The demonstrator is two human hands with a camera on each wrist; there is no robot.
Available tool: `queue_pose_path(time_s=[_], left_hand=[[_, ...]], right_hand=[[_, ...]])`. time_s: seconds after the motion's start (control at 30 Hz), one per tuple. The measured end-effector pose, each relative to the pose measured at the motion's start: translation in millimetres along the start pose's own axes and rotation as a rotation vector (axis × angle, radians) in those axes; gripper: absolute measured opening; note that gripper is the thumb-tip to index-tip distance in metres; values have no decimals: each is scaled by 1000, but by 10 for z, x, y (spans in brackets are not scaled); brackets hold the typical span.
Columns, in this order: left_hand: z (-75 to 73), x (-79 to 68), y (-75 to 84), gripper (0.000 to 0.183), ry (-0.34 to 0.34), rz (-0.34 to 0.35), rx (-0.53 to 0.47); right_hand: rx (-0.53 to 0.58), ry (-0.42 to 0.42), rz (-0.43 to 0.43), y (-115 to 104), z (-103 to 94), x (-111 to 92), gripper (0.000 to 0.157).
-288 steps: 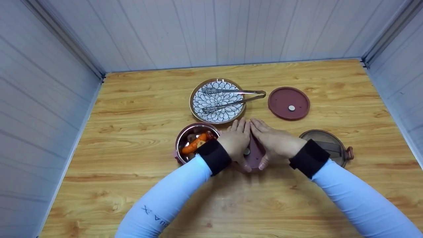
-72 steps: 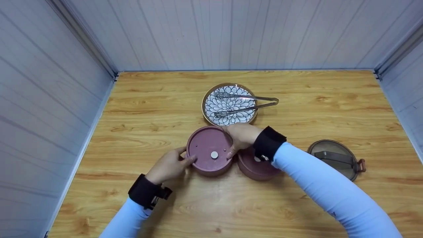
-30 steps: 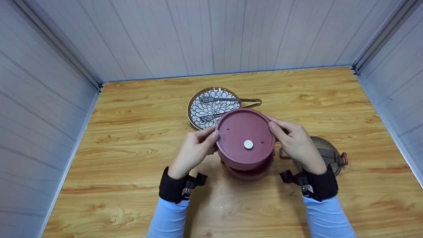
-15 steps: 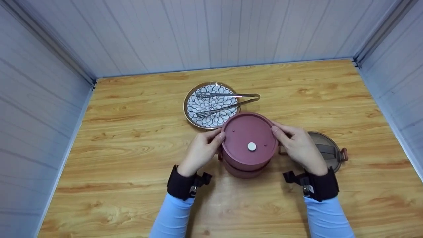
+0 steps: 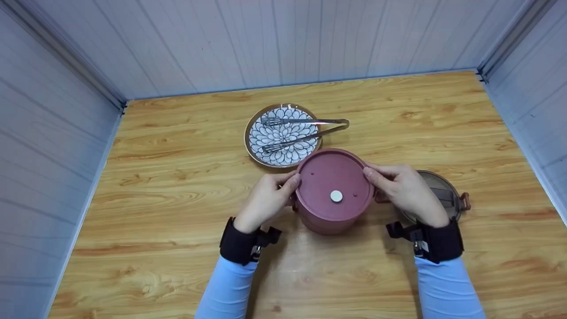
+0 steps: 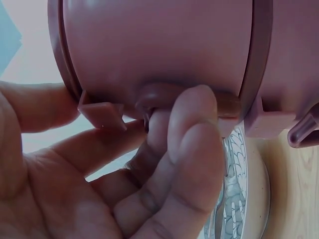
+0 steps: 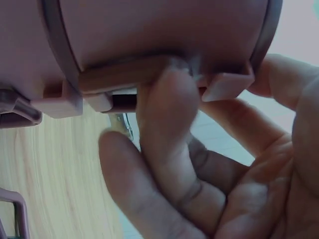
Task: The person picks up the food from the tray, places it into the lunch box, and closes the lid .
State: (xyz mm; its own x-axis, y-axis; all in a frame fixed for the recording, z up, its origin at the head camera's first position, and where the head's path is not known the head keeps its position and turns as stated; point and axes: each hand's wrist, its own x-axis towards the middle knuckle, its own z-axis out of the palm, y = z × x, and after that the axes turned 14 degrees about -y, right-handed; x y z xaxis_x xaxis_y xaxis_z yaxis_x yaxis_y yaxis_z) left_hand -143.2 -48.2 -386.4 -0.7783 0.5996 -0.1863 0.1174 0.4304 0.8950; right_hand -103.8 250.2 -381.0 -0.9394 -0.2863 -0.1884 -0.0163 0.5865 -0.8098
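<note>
A round dusky-red lunch box tier, lidded with a white button on top, sits on a second tier of the same colour. At its left side my left hand grips the upper tier, thumb on the rim. My right hand holds the opposite side the same way. In the left wrist view, bent fingers touch a side latch below a small catch. The right wrist view has a fingertip against another latch. Both tiers' contents are hidden.
Metal tongs lie across a flower-patterned plate with a brown rim, behind the lunch box. Close by my right hand, partly covered by it, is a dark translucent lid with a strap handle and red clips.
An open tier of food on the left got its lid, then was lifted right onto the other tier. Over the last second the upper tier has lowered and the gap between them has closed.
</note>
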Motion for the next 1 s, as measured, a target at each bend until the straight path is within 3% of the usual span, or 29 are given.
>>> queue_pose_path(time_s=[0.37, 0.5, 0.6, 0.77, 0.87, 1.0], left_hand=[[-5, 6, 31, 37, -12, -3, -34], [-28, -13, 19, 40, -17, -52, -54], [-57, -28, 21, 46, -9, -93, -47], [-105, -52, 19, 34, -40, -55, 17], [-132, -73, -14, 27, -61, -31, 68], [-160, -94, -63, 33, -98, -19, 108]], right_hand=[[-58, 0, -40, 9, -42, 2, 39], [-130, -42, -69, 66, -82, 5, 43], [-146, -88, -95, 91, -122, -15, 38], [-119, -175, -133, 101, -168, -75, 26], [-134, -209, -137, 117, -171, -98, 31], [-123, -228, -119, 142, -164, -111, 34]])
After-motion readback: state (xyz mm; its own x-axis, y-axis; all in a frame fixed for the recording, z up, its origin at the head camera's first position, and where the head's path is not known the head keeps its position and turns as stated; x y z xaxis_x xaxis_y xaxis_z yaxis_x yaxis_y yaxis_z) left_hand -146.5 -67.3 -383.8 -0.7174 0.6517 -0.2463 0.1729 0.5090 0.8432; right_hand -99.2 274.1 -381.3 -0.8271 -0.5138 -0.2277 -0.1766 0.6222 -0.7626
